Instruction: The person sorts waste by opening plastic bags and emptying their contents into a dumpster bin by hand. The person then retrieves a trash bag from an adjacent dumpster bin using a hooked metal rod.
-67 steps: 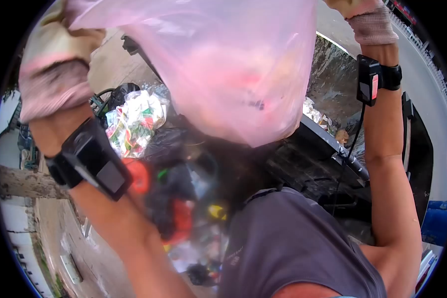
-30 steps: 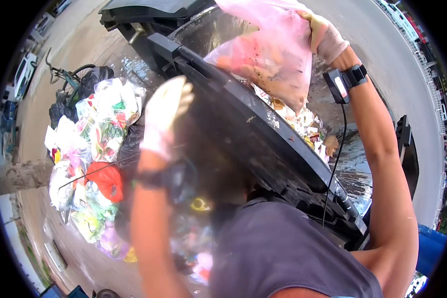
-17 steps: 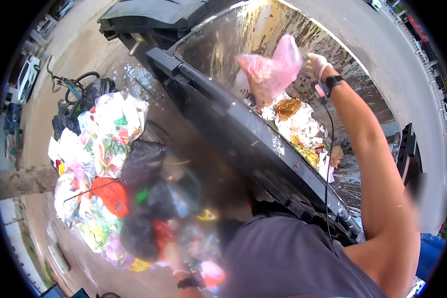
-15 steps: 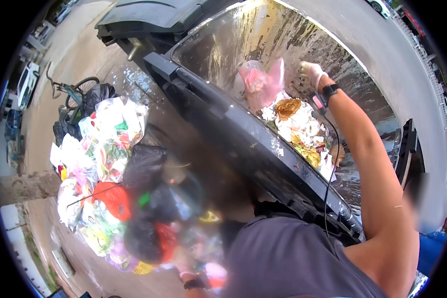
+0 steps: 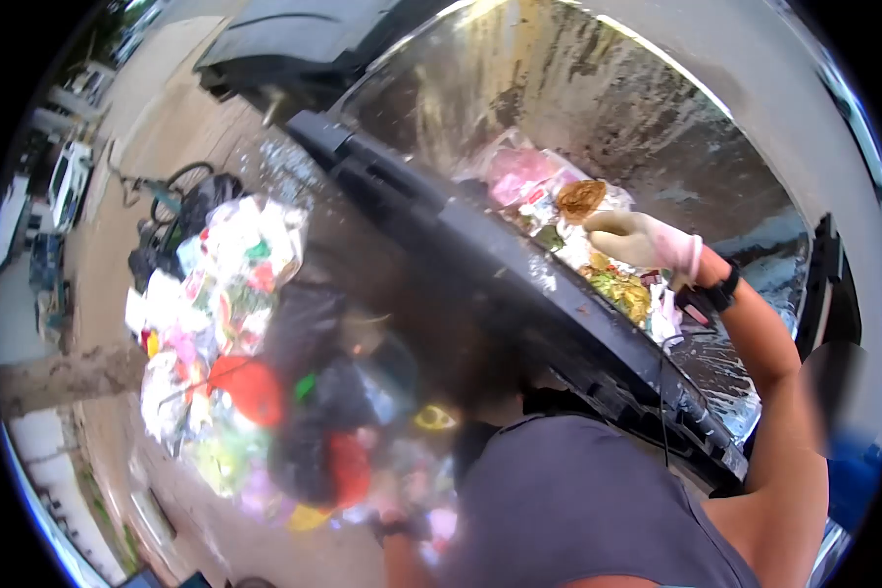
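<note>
My right hand (image 5: 625, 238), in a pale glove with a pink cuff, is over the waste inside a large dark bin (image 5: 500, 250). Its fingers are bent together, and nothing can be made out between them. The pink bag (image 5: 519, 174) lies on the waste, left of this hand. A brown crumpled item (image 5: 580, 199) and yellow-green scraps (image 5: 619, 294) are near the fingers. At the bottom, my left hand (image 5: 392, 517) is blurred beside the bags on the ground, near a red bag (image 5: 348, 468). Its fingers are not clear.
Filled clear and white bags (image 5: 250, 265), an orange-red bag (image 5: 249, 388) and black bags (image 5: 309, 318) are piled left of the bin. Another bin's lid (image 5: 284, 44) is at the top. A bicycle (image 5: 167, 191) stands behind the pile, and a pole (image 5: 64, 377) crosses the left edge.
The pink bag has left my right hand and dropped onto the waste. That hand has since moved lower over the waste. My left hand let go of the bag and went down to the ground pile.
</note>
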`<state>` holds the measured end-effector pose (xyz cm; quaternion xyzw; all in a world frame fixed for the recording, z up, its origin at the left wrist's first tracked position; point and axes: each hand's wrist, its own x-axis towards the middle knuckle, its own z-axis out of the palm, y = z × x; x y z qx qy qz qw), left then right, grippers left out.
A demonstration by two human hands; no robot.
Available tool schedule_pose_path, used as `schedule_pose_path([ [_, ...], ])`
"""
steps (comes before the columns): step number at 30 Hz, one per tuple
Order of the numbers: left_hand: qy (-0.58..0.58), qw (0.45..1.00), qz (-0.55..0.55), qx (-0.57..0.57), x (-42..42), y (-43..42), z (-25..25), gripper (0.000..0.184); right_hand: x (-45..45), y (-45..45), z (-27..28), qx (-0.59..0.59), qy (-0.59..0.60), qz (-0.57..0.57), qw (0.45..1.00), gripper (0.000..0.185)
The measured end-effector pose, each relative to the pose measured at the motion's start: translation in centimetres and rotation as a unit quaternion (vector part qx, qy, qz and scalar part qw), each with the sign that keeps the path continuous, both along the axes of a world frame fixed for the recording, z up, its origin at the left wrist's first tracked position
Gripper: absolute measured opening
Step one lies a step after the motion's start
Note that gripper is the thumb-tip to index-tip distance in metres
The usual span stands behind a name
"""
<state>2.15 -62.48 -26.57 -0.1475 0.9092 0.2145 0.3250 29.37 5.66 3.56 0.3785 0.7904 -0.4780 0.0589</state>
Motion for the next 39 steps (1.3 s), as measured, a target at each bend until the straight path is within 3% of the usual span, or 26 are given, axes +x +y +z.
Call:
schedule_pose_path([
  [1, 0.027, 0.993, 0.089, 0.07, 0.8, -0.4, -1.3, 0.038, 0.0, -1.2, 0.9, 0.0, 0.01, 0.003, 1.0, 0.041],
  [2, -0.028, 0.984, 0.159, 0.071, 2.8, 6.4, 8.0, 0.038, 0.2, -2.0, 1.1, -0.003, 0.023, 0.011, 1.0, 0.041],
  [3, 0.013, 0.996, 0.057, 0.064, 2.5, 2.7, 3.5, 0.04, 0.5, -2.6, 0.8, -0.061, 0.023, -0.016, 0.998, 0.041],
  [4, 0.049, 0.996, -0.05, 0.052, 2.0, -1.0, -0.6, 0.044, 0.1, -3.6, 1.7, -0.041, 0.046, 0.011, 0.998, 0.043],
  [6, 0.121, 0.983, 0.091, 0.104, 3.9, 1.3, 0.9, 0.045, 0.3, -5.1, 0.0, -0.011, 0.06, -0.035, 0.998, 0.046],
  [9, 0.105, 0.97, 0.16, 0.15, 4.0, 3.2, 4.8, 0.046, -1.8, -8.7, 1.6, -0.017, 0.06, -0.07, 0.996, 0.052],
  [10, 0.178, 0.962, 0.149, 0.144, 4.0, 3.0, 4.8, 0.047, -2.4, -9.4, 1.5, 0.002, 0.061, -0.064, 0.996, 0.053],
  [12, 0.318, 0.933, 0.122, 0.119, 3.9, 1.6, 4.8, 0.049, -5.1, -11.4, 2.2, 0.178, 0.037, -0.004, 0.983, 0.053],
  [13, 0.258, 0.956, 0.136, 0.032, 2.5, 5.2, 13.6, 0.052, -6.4, -12.3, 2.2, 0.281, 0.061, 0.035, 0.957, 0.053],
  [14, 0.355, 0.931, 0.082, -0.009, 1.2, 4.7, 14.3, 0.054, -7.6, -13.3, 2.3, 0.381, 0.085, 0.074, 0.918, 0.053],
  [16, 0.528, 0.843, -0.028, -0.097, -1.0, 2.5, 15.0, 0.058, -10.8, -16.2, 3.0, 0.394, 0.125, 0.084, 0.907, 0.051],
  [18, 0.535, 0.834, -0.067, -0.115, -4.4, 1.6, 17.5, 0.063, -14.3, -19.5, 3.8, 0.42, 0.164, 0.124, 0.884, 0.05],
  [22, 0.509, 0.834, -0.11, -0.186, -11.1, 0.7, 18.4, 0.073, -21.3, -27.8, 3.2, 0.313, 0.191, 0.21, 0.906, 0.043],
  [24, 0.418, 0.882, -0.131, -0.177, -13.9, -0.3, 17.6, 0.066, -24.4, -32.1, 2.5, 0.257, 0.199, 0.253, 0.911, 0.039],
  [25, 0.413, 0.887, -0.134, -0.158, -14.6, -1.3, 16.2, 0.044, -25.8, -34.0, 2.3, 0.252, 0.205, 0.275, 0.905, 0.039],
  [28, 0.421, 0.896, -0.119, -0.076, -15.5, -3.4, 14.9, 0.026, -29.9, -38.6, 1.4, 0.223, 0.235, 0.342, 0.882, 0.033],
  [29, 0.488, 0.864, -0.113, -0.05, -15.1, -3.2, 15.7, 0.017, -30.9, -40.0, 1.0, 0.191, 0.224, 0.343, 0.892, 0.031],
  [32, 0.497, 0.863, -0.069, 0.061, -13.5, -4.9, 14.7, 0.016, -33.5, -43.7, -0.9, 0.091, 0.209, 0.331, 0.916, 0.027],
  [36, 0.531, 0.833, -0.006, 0.157, -11.2, -5.4, 16.1, 0.016, -36.6, -47.7, -4.8, 0.057, 0.222, 0.362, 0.904, 0.038],
  [39, 0.493, 0.842, 0.017, 0.219, -11.1, -5.7, 17.3, 0.015, -38.4, -50.4, -6.7, 0.109, 0.194, 0.441, 0.869, 0.064],
])
